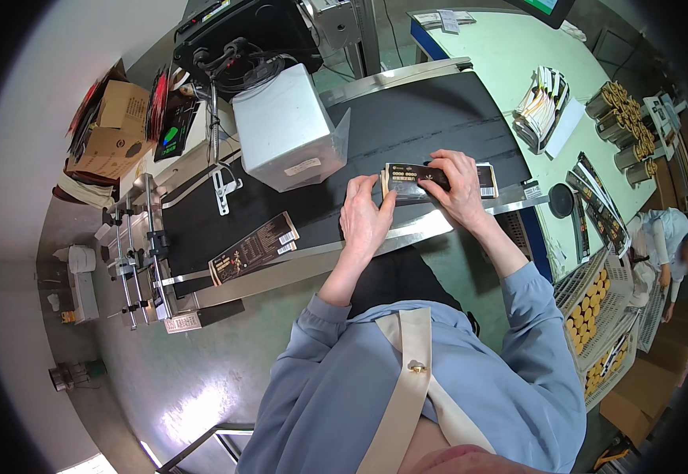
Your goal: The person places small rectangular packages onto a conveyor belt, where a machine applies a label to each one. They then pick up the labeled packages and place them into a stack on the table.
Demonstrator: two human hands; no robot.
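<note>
A small stack of flat dark printed packets with pale edges lies on the black conveyor belt, close to its near rail. My right hand grips the stack from above, thumb across the top packet and fingers over the far edge. At the stack's left end, my left hand has thumb and fingers bent against the edges. Farther left on the belt, another group of dark printed packets lies slanted, its barcodes facing up. The packets' undersides are hidden.
A white box-shaped housing stands over the belt, with a metal bracket beside it. Rollers on rods sit at the left end. The pale green table at right holds packet stacks and gold-topped cans. A co-worker is far right.
</note>
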